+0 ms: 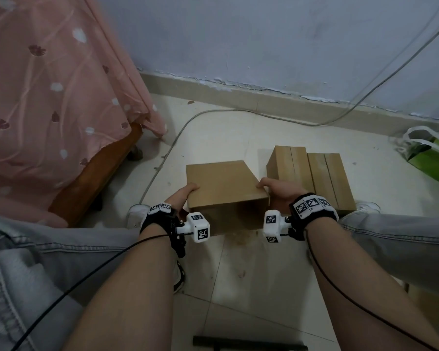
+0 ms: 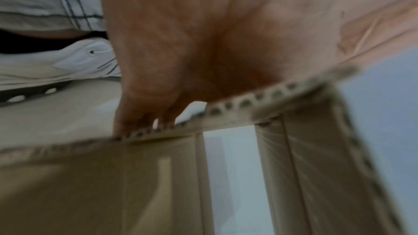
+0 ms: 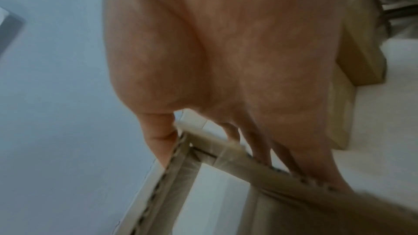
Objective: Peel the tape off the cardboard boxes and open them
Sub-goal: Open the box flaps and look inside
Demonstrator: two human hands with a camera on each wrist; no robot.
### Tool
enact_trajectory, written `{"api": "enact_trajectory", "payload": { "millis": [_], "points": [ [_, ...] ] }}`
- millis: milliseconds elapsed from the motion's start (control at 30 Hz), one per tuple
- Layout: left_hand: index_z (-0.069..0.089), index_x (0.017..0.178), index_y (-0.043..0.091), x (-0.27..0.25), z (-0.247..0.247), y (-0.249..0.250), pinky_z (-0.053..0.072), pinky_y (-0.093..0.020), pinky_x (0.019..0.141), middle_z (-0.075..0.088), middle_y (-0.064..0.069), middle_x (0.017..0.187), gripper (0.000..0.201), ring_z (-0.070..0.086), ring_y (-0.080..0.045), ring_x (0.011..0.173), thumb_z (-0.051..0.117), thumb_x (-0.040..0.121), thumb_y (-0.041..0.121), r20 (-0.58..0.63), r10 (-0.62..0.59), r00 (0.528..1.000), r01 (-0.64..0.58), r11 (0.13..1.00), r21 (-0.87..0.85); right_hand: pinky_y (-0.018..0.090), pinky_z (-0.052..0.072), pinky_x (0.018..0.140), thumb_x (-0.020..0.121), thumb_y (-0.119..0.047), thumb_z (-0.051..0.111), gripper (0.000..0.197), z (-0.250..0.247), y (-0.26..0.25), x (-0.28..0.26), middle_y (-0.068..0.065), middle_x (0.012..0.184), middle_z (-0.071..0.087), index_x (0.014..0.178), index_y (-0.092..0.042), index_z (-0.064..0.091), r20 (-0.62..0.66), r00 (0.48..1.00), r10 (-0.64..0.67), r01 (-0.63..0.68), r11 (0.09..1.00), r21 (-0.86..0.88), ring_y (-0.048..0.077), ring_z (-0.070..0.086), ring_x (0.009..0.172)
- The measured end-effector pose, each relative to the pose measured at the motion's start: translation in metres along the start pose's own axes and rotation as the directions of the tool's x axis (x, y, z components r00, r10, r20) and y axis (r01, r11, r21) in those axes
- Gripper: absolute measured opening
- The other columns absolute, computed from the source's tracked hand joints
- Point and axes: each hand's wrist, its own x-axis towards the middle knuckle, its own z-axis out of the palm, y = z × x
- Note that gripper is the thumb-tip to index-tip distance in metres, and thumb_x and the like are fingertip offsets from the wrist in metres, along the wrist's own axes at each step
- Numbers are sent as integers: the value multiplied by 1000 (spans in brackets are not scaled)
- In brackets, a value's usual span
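While both hands, left (image 1: 181,198) and right (image 1: 276,190), grasp the open cardboard box (image 1: 223,186), two closed boxes (image 1: 314,173) sit right on the pale tiled floor (image 1: 251,274) near the blue wall (image 1: 264,41)

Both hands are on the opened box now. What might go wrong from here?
1. The opened box has no closed ends: the wrist views show floor straight through it. Held by its side walls by the left hand and right hand, it may fold flat.
2. The two sealed boxes sit close beside the right hand and could get knocked.
3. The grey cable on the floor could snag a foot.
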Motion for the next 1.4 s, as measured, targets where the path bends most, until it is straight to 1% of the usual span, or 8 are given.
{"api": "enact_trajectory", "payload": {
  "millis": [100,167,333,467,600,833,1200,1400],
  "points": [
    [62,112,15,0,0,4,51,-45,96,67,-17,105,41,65,-34,92,67,84,45,23,28,999,-27,999,-32,49,48,101,67,-54,81,89,1,8,12,15,128,60,137,-10,46,-29,999,-17,15,998,-59,33,60,116],
    [61,117,12,-1,-2,7,54,-42,89,69,-18,104,48,66,-33,89,68,83,44,50,39,998,-38,999,-14,51,46,102,49,-65,86,111,3,15,16,18,132,56,138,-11,45,-9,1000,9,-11,989,-146,36,57,118],
    [60,112,9,-5,-3,15,52,-35,70,71,-12,84,31,65,-27,74,57,94,33,69,55,996,-58,998,36,44,48,97,66,-62,77,103,8,20,-3,12,137,49,144,-8,37,-66,997,33,-48,972,-229,33,51,123],
    [57,125,3,-4,-3,9,56,-41,78,70,-17,109,36,68,-31,90,64,91,11,101,100,990,-113,984,136,48,43,104,25,-78,82,150,-2,27,13,12,148,44,148,-8,32,-214,976,44,-126,914,-386,33,47,130],
    [61,122,9,-3,-8,8,55,-47,88,71,-15,112,44,70,-34,98,77,82,17,53,98,994,-106,978,181,51,37,110,69,-51,82,112,6,16,8,17,154,31,150,-2,22,-333,943,-13,-119,921,-371,36,36,139],
    [61,122,20,72,-56,-14,52,-51,94,73,-6,111,114,70,-34,100,94,22,62,-103,26,994,6,955,296,48,39,110,71,-34,85,101,11,17,21,13,150,39,150,-8,28,-411,907,-89,-4,975,-220,34,39,137],
    [60,126,11,28,-38,-9,47,-54,101,72,-11,113,61,68,-34,105,84,74,30,-89,99,991,-95,995,39,43,43,105,79,-39,78,79,15,2,27,12,140,51,142,-8,44,-467,864,-191,134,979,-151,32,50,128],
    [62,124,16,120,-75,-33,48,-56,97,73,-8,112,108,69,-35,102,98,29,53,-183,29,983,-60,985,-165,47,59,79,79,-48,76,77,22,1,40,19,112,62,130,2,46,-395,918,-31,90,987,133,34,68,91]
  ]
}}
